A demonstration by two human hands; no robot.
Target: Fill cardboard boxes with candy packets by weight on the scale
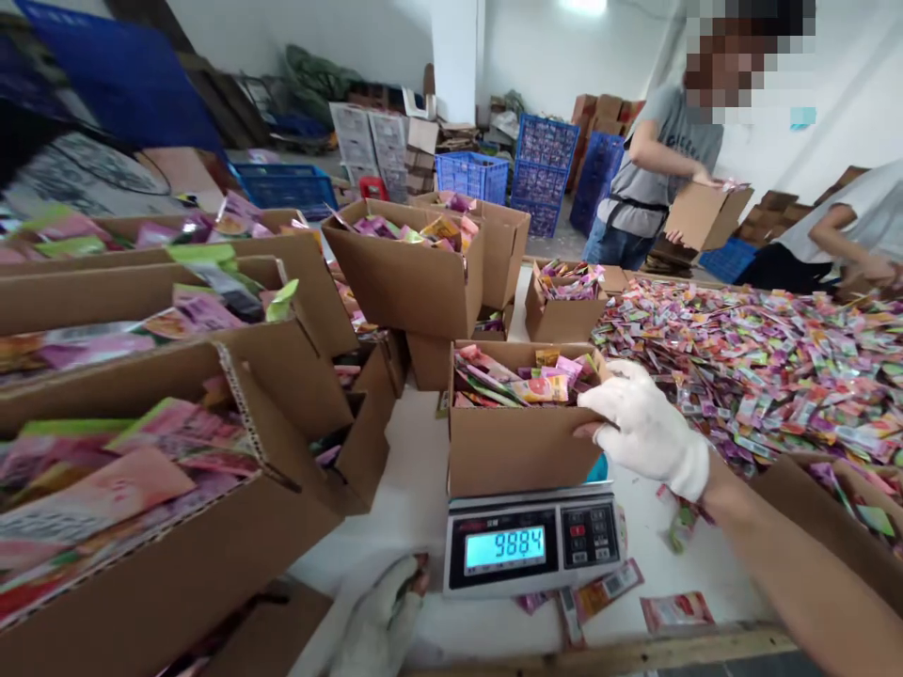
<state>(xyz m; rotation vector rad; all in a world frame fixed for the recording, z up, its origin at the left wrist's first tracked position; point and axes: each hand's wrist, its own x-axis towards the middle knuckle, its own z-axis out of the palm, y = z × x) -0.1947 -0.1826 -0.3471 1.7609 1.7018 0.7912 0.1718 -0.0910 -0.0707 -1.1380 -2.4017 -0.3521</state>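
A small cardboard box (pixel 526 456) filled with candy-like sachets (pixel 543 387) rests on a digital scale (pixel 532 578) with a lit blue display. My right hand (pixel 639 423), in a white glove with bare fingertips, grips the box's right upper edge, thumb outside and fingers over the rim. Low in front, left of the scale, my left hand (pixel 385 616) hovers near the white tabletop (pixel 402 470), gloved too and apart from the box. Motion smears its partly curled fingers, and I cannot make out anything in them.
Filled cardboard boxes (pixel 141 555) crowd the left, some stacked. A big heap of sachets (pixel 790 367) covers the right side, with another box (pixel 832 508) before it. Loose sachets (pixel 677 611) lie by the scale. Across the table a person (pixel 656 160) holds a box; another works far right.
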